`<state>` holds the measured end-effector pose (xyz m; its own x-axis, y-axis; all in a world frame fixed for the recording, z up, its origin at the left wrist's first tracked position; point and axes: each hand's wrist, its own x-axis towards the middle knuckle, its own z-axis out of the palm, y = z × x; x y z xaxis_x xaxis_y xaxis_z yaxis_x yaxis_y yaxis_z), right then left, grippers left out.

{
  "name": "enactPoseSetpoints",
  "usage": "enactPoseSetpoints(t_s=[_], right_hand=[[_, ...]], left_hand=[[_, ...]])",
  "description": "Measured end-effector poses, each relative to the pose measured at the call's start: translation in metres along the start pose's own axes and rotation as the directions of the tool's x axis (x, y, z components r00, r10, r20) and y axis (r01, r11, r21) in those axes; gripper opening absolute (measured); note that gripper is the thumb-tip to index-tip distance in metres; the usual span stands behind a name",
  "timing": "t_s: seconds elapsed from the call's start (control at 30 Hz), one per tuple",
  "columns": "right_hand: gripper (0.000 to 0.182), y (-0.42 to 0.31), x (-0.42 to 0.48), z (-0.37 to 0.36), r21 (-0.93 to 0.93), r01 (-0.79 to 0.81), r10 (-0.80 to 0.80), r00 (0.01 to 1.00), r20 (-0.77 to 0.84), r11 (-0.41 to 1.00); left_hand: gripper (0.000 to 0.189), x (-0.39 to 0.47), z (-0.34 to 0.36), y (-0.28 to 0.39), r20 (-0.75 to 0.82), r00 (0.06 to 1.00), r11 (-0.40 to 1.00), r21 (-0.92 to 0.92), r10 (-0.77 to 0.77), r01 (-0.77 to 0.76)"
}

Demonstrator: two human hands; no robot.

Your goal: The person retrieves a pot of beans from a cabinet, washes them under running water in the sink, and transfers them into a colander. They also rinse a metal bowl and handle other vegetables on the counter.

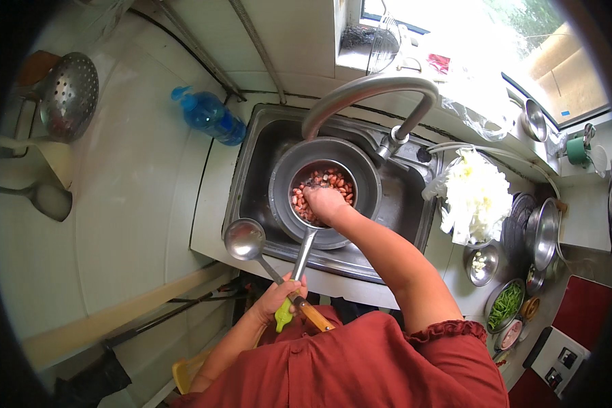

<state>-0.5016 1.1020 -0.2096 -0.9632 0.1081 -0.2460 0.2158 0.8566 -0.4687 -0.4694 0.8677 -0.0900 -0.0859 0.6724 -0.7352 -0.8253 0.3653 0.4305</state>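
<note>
My right hand (325, 204) reaches into a small metal saucepan (356, 189) of reddish peanuts (339, 182); its fingers are among the peanuts, and their tips are hidden. The saucepan sits inside a larger grey metal basin (364, 163) in the sink. My left hand (280, 300) grips the saucepan's metal handle (304, 253), which has a green end, together with a metal ladle (245, 239) with a wooden handle. The ladle's bowl lies over the sink's front left corner.
A curved faucet (370, 84) arches over the stainless sink (255, 153). A blue pump bottle (211, 118) stands at left. To the right are shredded cabbage (477, 196), a bowl of garlic (482, 265) and a bowl of chopped greens (505, 306). Utensils hang on the left wall.
</note>
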Motion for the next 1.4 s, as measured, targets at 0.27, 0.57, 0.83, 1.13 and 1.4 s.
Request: enactPoseSetpoints(t_s=[0.27,0.57,0.83,1.13,1.4], right_hand=[[0.037,-0.013,-0.018,-0.049,-0.018,0.0,-0.001,0.996,-0.09,1.0],[0.029,-0.001,-0.042,-0.042,-0.17,0.101,-0.1,0.995,0.016,0.98],[0.017,0.007,-0.04,-0.002,-0.151,0.049,-0.042,0.998,0.054,0.987],[0.042,-0.03,-0.044,-0.047,-0.206,-0.049,0.064,0.995,0.07,0.977],[0.041,-0.038,-0.036,-0.016,-0.056,0.091,-0.099,0.98,-0.173,0.994]], left_hand=[[0.021,-0.003,-0.005,-0.008,0.014,1.0,1.0,0.008,-0.014,0.014],[0.021,-0.007,-0.015,-0.021,0.052,0.999,1.0,-0.006,0.014,-0.014],[0.021,-0.012,-0.012,-0.018,0.069,0.998,1.0,0.001,0.003,-0.003],[0.024,-0.016,-0.012,-0.023,0.049,0.999,1.0,0.019,0.016,-0.017],[0.02,-0.017,-0.01,-0.02,0.085,0.996,0.999,0.026,0.017,-0.019]])
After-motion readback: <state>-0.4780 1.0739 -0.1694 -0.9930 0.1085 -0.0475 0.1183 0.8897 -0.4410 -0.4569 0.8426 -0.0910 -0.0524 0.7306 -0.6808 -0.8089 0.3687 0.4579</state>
